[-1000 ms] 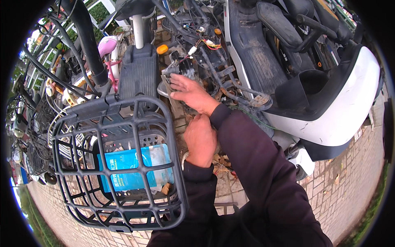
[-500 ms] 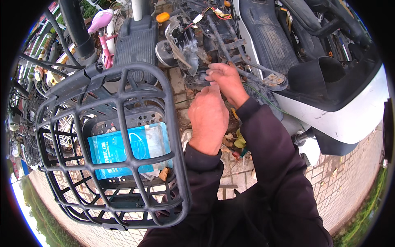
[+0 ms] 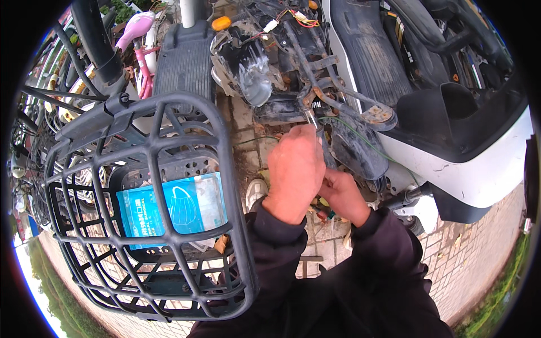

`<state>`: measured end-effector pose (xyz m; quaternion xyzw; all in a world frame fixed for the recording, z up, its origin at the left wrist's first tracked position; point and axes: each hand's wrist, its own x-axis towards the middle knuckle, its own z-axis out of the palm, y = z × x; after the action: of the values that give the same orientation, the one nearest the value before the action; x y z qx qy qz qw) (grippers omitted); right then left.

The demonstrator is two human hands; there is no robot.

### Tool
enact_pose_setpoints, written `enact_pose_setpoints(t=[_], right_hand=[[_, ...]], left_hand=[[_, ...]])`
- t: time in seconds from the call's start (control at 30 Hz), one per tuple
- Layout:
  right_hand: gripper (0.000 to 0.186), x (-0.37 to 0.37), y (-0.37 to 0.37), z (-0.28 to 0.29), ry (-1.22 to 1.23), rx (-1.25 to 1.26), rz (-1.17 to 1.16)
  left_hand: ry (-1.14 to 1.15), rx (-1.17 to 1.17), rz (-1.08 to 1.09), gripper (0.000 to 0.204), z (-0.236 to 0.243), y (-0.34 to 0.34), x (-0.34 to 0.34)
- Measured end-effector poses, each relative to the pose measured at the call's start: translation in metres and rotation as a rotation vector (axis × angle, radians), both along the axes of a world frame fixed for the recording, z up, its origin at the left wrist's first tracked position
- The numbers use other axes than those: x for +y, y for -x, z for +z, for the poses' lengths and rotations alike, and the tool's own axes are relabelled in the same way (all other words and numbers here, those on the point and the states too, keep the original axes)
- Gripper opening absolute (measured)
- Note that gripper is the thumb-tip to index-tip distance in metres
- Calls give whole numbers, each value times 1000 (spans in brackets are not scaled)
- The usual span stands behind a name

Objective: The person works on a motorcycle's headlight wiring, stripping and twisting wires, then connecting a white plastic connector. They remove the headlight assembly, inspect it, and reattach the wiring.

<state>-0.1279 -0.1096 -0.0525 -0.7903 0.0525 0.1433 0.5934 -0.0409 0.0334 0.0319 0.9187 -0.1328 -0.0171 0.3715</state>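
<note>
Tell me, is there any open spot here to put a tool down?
Bare brick paving lies free at the lower right, bordered by the white scooter body and a grass strip. The black basket has some room beside the blue packet. It is crowded around the left hand and right hand, among wires and brackets.

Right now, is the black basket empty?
No, the black basket has a blue packet lying inside it, seen through the bars.

A matt black plastic basket [image 3: 152, 208] is seen; the scooter body [image 3: 473, 163] is finished in glossy white plastic; rusty metal brackets [image 3: 332, 93] are exposed.
</note>
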Motion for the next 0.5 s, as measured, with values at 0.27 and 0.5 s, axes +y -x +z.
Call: enact_pose_setpoints(t=[0.27,0.5], right_hand=[[32,-5,-2,25,325,-292,131],[17,-14,-23,58,240,-375,-171]], left_hand=[[6,46,-78,26,2,12,-8],[328,-221,73,41,2,2,-18]])
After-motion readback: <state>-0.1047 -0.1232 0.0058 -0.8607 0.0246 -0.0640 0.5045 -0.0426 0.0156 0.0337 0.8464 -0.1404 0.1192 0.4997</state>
